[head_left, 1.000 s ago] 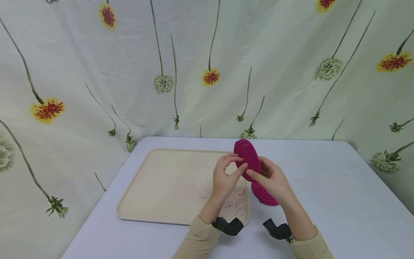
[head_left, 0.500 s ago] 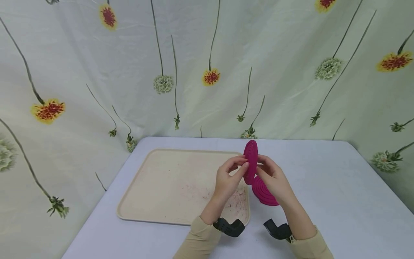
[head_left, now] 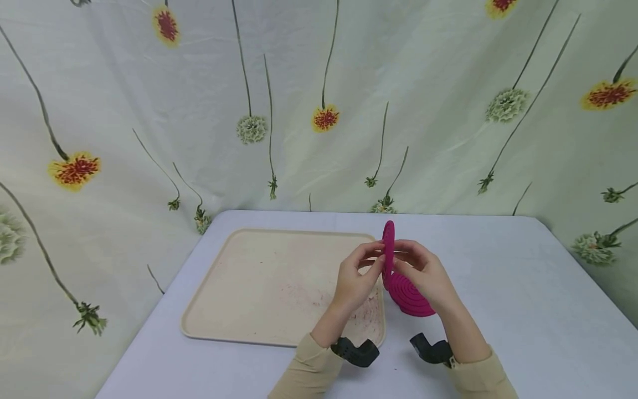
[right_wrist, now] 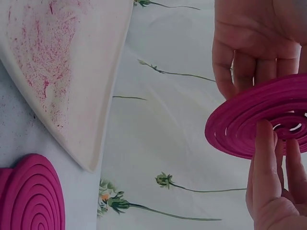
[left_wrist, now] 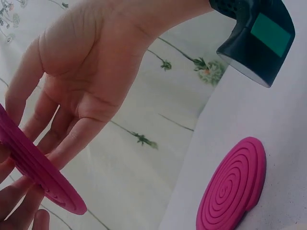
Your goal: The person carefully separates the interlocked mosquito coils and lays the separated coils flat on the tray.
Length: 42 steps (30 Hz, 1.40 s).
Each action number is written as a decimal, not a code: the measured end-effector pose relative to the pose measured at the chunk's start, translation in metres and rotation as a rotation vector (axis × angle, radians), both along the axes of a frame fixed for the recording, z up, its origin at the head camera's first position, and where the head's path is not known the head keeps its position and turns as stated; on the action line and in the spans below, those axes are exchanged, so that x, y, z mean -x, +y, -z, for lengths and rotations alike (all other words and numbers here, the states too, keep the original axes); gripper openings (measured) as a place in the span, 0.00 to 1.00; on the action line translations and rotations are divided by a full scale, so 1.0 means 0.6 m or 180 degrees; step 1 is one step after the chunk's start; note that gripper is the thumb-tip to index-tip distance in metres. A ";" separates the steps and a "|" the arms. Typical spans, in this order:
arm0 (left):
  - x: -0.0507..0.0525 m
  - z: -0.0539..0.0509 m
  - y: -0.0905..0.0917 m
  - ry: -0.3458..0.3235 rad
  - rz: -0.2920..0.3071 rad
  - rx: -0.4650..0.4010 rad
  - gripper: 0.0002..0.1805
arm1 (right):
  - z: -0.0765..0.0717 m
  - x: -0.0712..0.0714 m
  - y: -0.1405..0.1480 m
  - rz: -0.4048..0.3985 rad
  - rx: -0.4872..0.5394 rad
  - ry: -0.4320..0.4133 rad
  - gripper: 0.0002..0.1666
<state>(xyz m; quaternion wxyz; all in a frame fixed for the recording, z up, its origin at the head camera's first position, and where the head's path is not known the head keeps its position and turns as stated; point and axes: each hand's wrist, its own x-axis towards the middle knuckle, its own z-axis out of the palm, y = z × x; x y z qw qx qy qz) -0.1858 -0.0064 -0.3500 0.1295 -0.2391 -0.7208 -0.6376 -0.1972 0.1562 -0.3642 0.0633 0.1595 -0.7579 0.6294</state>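
Note:
A magenta spiral mosquito coil (head_left: 389, 233) is held on edge in the air, near the tray's right side. My left hand (head_left: 351, 281) pinches it from the left with thumb and fingertips. From the other side my right hand (head_left: 432, 281) grips the same coil. Narrow gaps between its rings show in the right wrist view, where the coil (right_wrist: 235, 127) lies between both hands' fingers. A second magenta coil (head_left: 411, 299) lies flat on the table beneath my right hand, partly hidden by it. The left wrist view shows the round spiral of that lower coil (left_wrist: 228, 189).
A beige tray (head_left: 259, 293) takes up the left and middle of the white table (head_left: 518, 299). Pink crumbs (right_wrist: 45, 62) are scattered near its right end. A flower-print cloth (head_left: 428, 72) hangs behind the table. Each wrist carries a black camera (head_left: 356, 352).
The held coil has turned from showing its face to nearly edge-on and shifted slightly right. My left hand has moved a little right with it. The lower coil stays put.

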 end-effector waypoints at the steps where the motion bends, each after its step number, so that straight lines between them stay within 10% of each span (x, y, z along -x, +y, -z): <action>1: 0.000 0.000 0.000 0.0044 0.0012 0.0013 0.15 | 0.001 0.001 0.001 0.0005 0.0003 0.0004 0.22; 21: 0.009 0.009 -0.013 0.0346 0.0425 -0.0008 0.15 | 0.009 0.004 0.001 -0.0199 0.0276 -0.0114 0.17; 42: 0.008 0.002 -0.023 0.0161 0.0513 0.0121 0.15 | 0.012 0.005 0.002 -0.0416 0.0216 -0.0103 0.23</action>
